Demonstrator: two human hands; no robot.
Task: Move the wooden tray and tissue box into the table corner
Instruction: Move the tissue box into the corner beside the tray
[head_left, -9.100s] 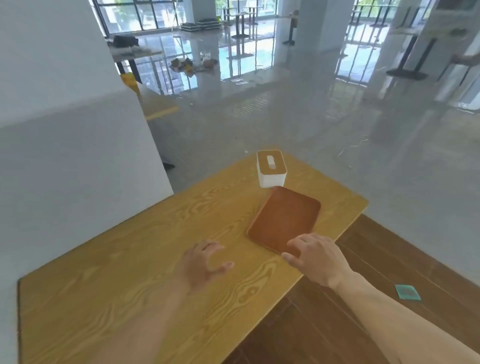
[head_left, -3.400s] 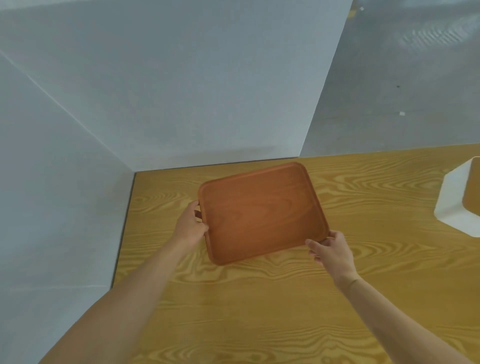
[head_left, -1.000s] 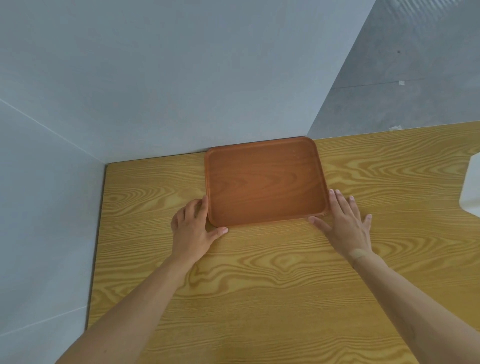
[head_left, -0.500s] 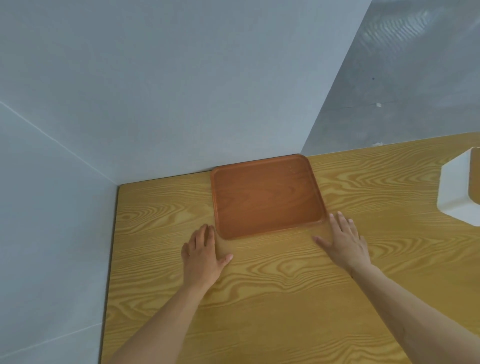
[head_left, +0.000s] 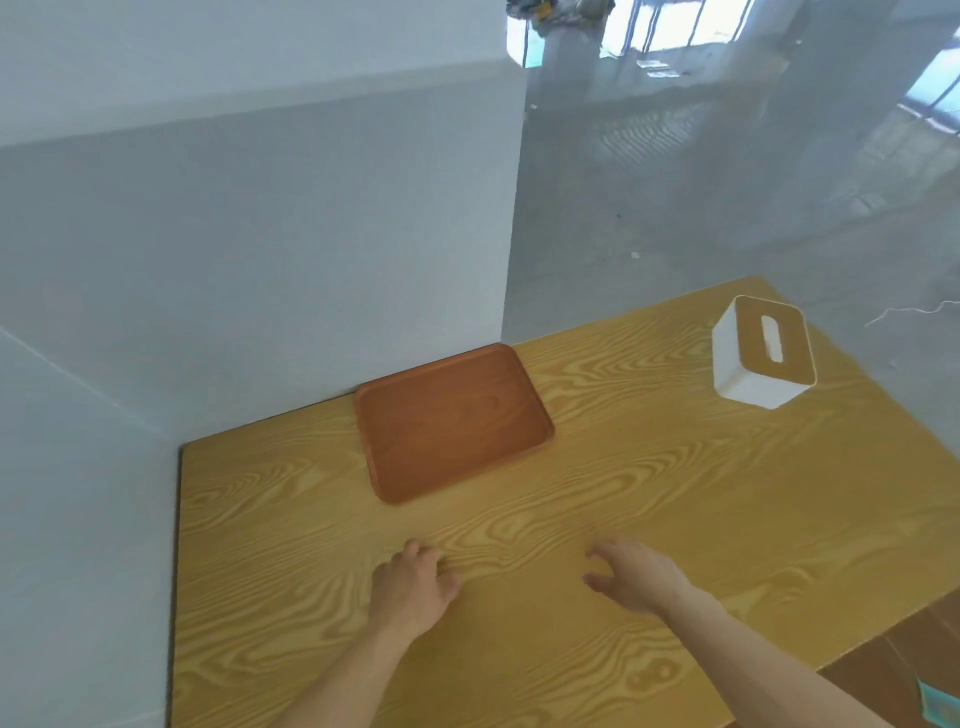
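The reddish-brown wooden tray (head_left: 452, 421) lies flat on the yellow wood-grain table (head_left: 675, 499), its far edge against the white partition wall. A white tissue box (head_left: 759, 358) with a wooden lid and a slot stands far right, near the table's far right corner. My left hand (head_left: 413, 587) hovers over the table well in front of the tray, fingers loosely curled and holding nothing. My right hand (head_left: 636, 574) is beside it, fingers spread and empty, far from the tissue box.
White partition walls (head_left: 260, 270) close the table's left side and back left, forming a corner at the far left. The table's right edge drops to a dark wooden floor (head_left: 909, 670). A small teal object (head_left: 935, 709) lies on that floor.
Both hands have left the tray's near edge and pulled back toward me. The tray stays against the wall. The view has swung up and right, bringing the whole tissue box into sight.
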